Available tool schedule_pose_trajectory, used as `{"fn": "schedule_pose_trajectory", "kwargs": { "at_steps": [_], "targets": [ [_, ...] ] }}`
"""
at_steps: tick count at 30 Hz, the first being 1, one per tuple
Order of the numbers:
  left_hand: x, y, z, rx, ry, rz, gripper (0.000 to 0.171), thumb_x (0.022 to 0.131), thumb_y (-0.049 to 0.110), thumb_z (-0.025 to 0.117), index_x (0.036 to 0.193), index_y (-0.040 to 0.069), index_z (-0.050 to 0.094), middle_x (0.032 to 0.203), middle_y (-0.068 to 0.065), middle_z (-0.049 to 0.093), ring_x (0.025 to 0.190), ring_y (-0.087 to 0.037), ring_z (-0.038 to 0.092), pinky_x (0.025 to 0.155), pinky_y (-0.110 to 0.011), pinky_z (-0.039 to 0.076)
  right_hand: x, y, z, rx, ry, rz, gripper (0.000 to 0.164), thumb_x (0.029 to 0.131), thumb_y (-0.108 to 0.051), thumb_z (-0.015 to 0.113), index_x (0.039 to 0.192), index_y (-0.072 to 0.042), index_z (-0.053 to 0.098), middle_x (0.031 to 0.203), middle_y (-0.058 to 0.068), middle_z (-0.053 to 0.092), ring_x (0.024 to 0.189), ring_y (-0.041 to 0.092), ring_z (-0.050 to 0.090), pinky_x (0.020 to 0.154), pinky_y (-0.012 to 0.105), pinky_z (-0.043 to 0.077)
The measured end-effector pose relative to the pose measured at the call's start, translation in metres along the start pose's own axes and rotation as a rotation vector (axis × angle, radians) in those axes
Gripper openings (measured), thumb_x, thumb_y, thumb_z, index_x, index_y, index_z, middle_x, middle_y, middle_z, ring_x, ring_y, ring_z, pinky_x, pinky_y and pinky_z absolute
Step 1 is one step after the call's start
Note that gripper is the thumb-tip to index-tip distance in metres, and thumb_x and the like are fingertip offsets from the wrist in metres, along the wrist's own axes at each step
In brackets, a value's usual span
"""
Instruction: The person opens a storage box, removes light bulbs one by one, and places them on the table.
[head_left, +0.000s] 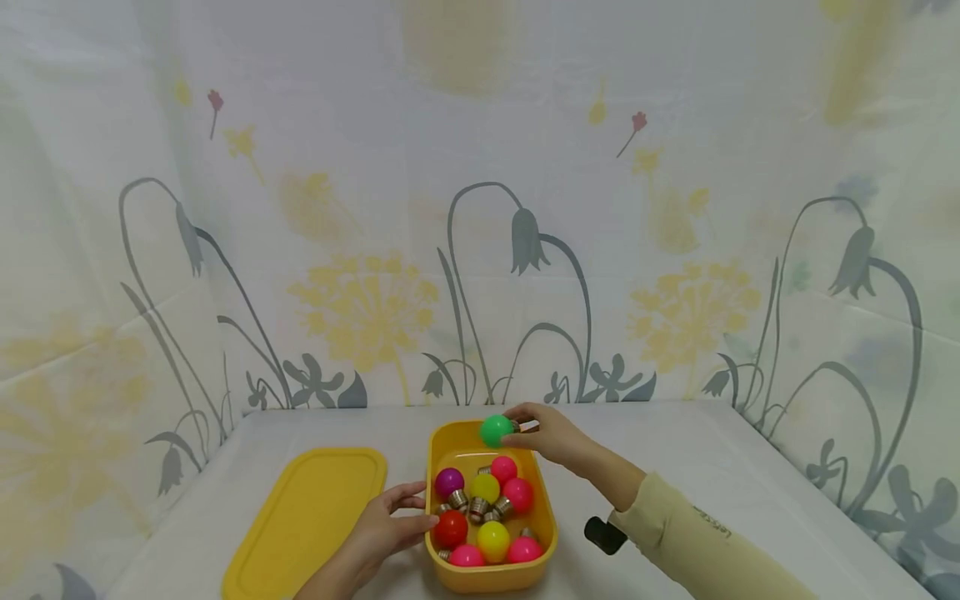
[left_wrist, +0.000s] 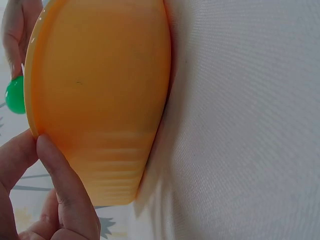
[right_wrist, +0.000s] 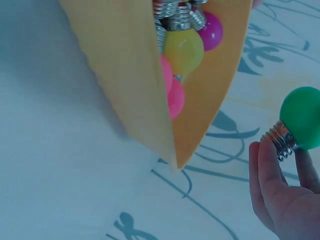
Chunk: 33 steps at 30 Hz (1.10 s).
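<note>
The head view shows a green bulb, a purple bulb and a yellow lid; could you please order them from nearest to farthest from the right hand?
From the right hand:
1. Green bulb: held in that hand.
2. Purple bulb: in the tub, along its left side.
3. Yellow lid: on the table, left of the tub.

Soft, dim light; shadow hugs the rounded orange-yellow plastic tub [left_wrist: 102, 85] in the left wrist view, and the right wrist view runs hazy blue!

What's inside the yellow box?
Pink bulbs, yellow bulbs, a red bulb and a purple bulb. Whatever lies under them in the box is covered, so I can't see it.
</note>
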<state>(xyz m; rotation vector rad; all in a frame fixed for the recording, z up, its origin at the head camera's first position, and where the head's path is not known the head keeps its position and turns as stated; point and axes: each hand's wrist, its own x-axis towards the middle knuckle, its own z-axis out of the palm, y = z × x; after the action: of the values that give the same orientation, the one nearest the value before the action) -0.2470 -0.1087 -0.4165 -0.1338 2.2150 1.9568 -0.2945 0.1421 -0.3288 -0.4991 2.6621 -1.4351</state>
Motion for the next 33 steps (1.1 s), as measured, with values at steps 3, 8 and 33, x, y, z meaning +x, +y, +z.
{"fn": "schedule_pose_trajectory", "kwargs": {
  "at_steps": [3,8,33],
  "targets": [
    [-0.001,-0.001,0.001,-0.006,0.0,0.0,0.064,0.075,0.011,0.078,0.13,-0.002,0.049,0.102,-0.013,0.053,0.075,-0.017,0.056,0.074,-0.032,0.054,-0.003,0.007,-0.005,0.002,0.024,0.012,0.038,0.083,-0.02,0.071,0.115,-0.005,0.059,0.109,0.006,0.057,0.096,0.024,0.057,0.085,0.043,0.049],
    [-0.001,-0.002,0.0,0.002,0.003,-0.001,0.065,0.074,0.012,0.079,0.13,-0.002,0.049,0.103,-0.013,0.054,0.075,-0.018,0.056,0.074,-0.032,0.054,-0.006,0.018,-0.015,-0.003,0.069,0.029,0.035,0.084,-0.019,0.07,0.114,-0.005,0.06,0.106,0.005,0.058,0.096,0.024,0.057,0.085,0.045,0.049],
    [-0.003,-0.001,0.002,-0.015,-0.001,0.022,0.063,0.075,0.011,0.078,0.13,-0.002,0.05,0.103,-0.012,0.054,0.077,-0.017,0.055,0.073,-0.031,0.054,-0.025,0.076,-0.033,0.007,0.21,0.113,0.039,0.083,-0.015,0.07,0.116,0.002,0.057,0.108,0.012,0.057,0.093,0.027,0.057,0.084,0.045,0.049]
  ]
}}
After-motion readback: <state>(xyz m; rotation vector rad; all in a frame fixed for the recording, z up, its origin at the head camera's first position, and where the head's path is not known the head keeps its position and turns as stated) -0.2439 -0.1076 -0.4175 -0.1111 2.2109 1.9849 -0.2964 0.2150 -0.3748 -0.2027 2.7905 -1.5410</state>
